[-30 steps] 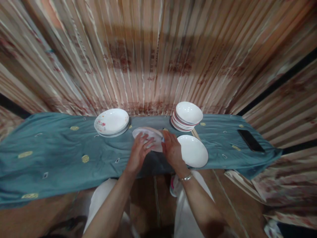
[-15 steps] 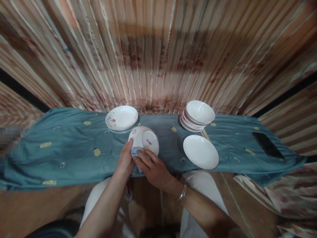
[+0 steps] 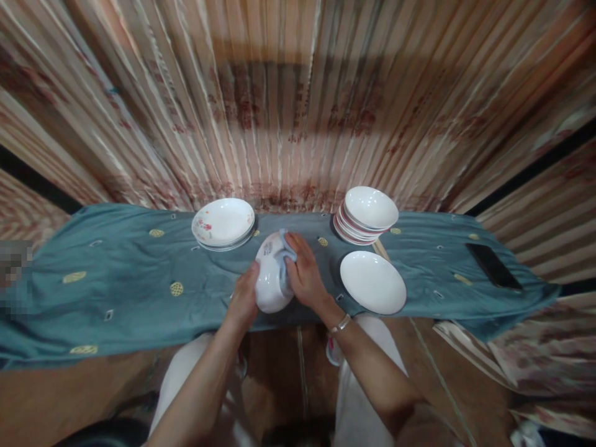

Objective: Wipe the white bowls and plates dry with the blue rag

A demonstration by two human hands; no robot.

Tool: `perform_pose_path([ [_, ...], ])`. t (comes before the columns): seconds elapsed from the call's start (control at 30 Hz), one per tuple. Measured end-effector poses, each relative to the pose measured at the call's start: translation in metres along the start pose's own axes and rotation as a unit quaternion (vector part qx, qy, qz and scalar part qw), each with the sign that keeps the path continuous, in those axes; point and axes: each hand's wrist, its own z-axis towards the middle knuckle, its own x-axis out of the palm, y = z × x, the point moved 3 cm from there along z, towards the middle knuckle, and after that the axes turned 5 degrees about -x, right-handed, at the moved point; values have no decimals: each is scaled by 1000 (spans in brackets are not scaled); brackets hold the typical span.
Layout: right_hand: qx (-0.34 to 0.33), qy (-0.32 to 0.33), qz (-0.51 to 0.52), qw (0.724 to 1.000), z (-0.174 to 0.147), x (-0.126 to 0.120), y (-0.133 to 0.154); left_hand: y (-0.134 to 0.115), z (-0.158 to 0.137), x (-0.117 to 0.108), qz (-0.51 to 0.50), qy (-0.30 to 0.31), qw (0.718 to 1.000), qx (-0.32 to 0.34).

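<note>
A white bowl (image 3: 269, 284) is tilted on its side above the front of the table, its outer wall facing me with small dark print near the top. My left hand (image 3: 244, 295) grips its left edge, thumb on the outside. On the bowl's right side my right hand (image 3: 305, 270) presses a light blue cloth (image 3: 285, 253) against the base, fingers closed over the cloth. The base is mostly hidden by the cloth and this hand.
Flower-patterned plates (image 3: 223, 222) are stacked at the back left. Several bowls (image 3: 367, 214) stand stacked at the back right, with a white oval-looking plate (image 3: 372, 282) in front. A black phone (image 3: 492, 266) lies on the teal tablecloth (image 3: 139, 279) at the right.
The bowl has turned so its side wall faces me instead of its base. My right hand has moved up and right with the cloth; my left hand has shifted slightly right.
</note>
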Motion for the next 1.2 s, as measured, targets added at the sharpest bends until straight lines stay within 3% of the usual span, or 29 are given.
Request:
perform_pose_path([
  [0.1, 107, -16, 53, 993, -7, 15, -30, -2, 0, 1, 9, 4, 1000, -5],
  [0.2, 181, -30, 81, 980, -18, 31, -42, -4, 3, 0, -16, -13, 1000, -3],
  [0.47, 201, -30, 76, 976, -38, 45, -27, -8, 6, 0, -89, -55, 994, -26],
  [0.63, 166, -19, 48, 985, -50, 46, -18, -11, 7, 2, -112, -70, 991, -38],
  [0.87, 55, 8, 25, 998, -56, 36, 10, -12, 10, 1, -112, -75, 990, -37],
  [1.07, -36, 69, 16, 997, -43, 26, 44, -6, 15, -6, -62, -74, 995, -25],
  [1.2, -94, 72, -25, 993, -26, 21, 51, -1, 16, -13, -7, -80, 997, -4],
])
